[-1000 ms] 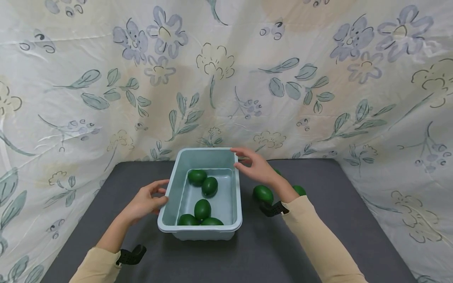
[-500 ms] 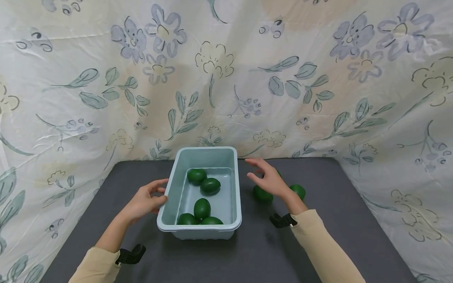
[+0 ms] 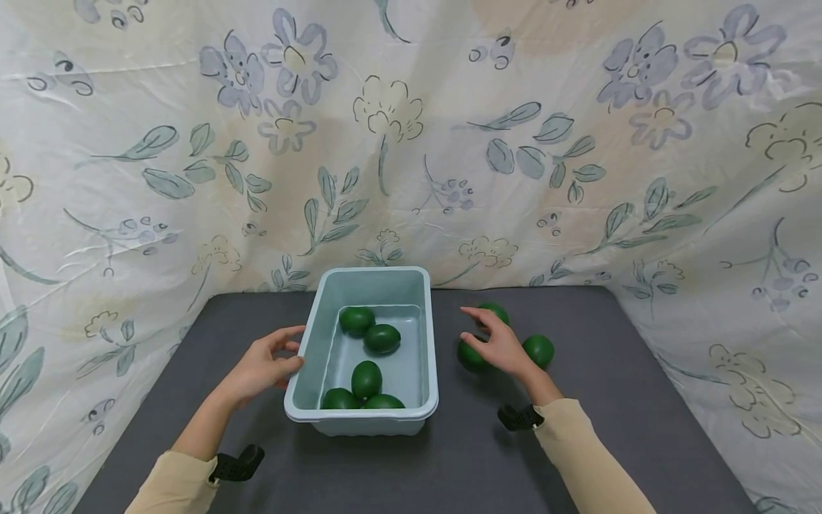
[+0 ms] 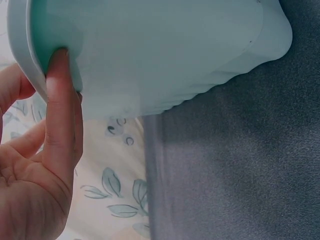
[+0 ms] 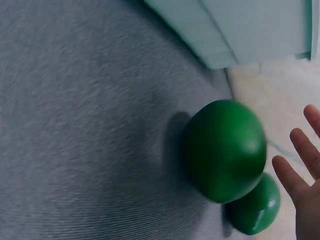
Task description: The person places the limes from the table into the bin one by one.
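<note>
near fingers of the right hand (image 3: 504,348), green fruit (image 3: 474,358) | these fingers spread, empty | left hand (image 3: 260,364) pinches tub rim (image 3: 361,415) | round fruit may roll if brushed

Left hand (image 3: 260,368) pinches; right hand (image 3: 504,348) hovers, fingers (image 5: 291,179) loosely parted.

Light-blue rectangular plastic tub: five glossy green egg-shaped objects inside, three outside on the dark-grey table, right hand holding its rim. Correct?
Wrong hand: the left hand, not the right hand, holds the tub's rim, as the left wrist view shows. The five green objects inside and three green objects outside on the table are right.
</note>
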Demonstrator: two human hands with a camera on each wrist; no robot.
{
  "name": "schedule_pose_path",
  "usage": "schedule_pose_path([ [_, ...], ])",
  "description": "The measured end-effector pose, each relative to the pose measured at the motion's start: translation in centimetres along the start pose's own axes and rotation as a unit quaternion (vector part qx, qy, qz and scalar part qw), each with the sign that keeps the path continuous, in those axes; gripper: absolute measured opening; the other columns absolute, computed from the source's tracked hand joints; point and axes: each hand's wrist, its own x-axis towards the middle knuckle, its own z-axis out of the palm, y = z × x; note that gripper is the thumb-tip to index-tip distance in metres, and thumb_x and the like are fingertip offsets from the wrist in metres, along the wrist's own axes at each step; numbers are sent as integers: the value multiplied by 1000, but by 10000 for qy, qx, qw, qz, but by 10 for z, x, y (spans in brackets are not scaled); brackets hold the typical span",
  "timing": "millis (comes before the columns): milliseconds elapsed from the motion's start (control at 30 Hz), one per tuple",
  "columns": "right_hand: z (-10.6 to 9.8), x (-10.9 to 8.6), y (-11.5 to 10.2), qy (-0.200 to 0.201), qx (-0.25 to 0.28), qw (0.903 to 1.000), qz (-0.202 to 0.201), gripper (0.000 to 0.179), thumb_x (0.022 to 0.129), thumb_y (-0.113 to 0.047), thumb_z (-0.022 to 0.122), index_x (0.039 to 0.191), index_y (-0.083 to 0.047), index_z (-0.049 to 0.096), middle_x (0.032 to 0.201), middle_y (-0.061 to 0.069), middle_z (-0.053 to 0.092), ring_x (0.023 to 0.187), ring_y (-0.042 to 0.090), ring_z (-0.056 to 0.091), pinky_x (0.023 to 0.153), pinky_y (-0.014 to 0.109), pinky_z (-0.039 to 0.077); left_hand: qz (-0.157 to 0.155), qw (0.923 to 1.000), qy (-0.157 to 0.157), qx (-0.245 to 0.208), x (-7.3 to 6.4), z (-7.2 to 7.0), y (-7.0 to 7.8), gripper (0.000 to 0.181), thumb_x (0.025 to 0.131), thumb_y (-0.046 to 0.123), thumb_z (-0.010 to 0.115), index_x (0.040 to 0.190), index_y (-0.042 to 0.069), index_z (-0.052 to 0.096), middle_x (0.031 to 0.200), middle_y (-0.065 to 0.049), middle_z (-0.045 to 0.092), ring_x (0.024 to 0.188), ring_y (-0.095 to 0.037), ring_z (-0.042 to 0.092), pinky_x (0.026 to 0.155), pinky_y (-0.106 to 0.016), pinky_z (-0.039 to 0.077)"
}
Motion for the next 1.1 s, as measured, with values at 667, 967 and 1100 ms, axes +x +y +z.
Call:
schedule_pose_path([
  [667, 15, -15, 27, 47, -906, 9946, 506, 57, 83, -33, 67, 132, -11, 50, 131, 12, 50, 118, 30, 48, 92, 49, 42, 57, 9999, -13, -92, -2, 2, 0, 60, 86, 10, 58, 141, 9, 33, 118, -23, 46, 85, -25, 62, 62, -39, 56],
  [967, 18, -18, 30, 79, -838, 9951, 523, 56, 82, -32, 68, 132, -12, 50, 131, 12, 50, 116, 30, 50, 88, 48, 44, 64, 10000, 8, -56, -1, 2, 0, 60, 86, 10, 59, 140, 9, 34, 118, -23, 46, 85, -25, 62, 62, -39, 56],
  [1100, 19, -18, 30, 47, -820, 9951, 548, 54, 82, -30, 68, 130, -12, 51, 130, 12, 50, 115, 30, 51, 87, 48, 45, 52, 10000, 12, -60, -1, 2, 0, 60, 86, 10, 59, 140, 9, 34, 117, -23, 47, 85, -25, 62, 62, -39, 56],
])
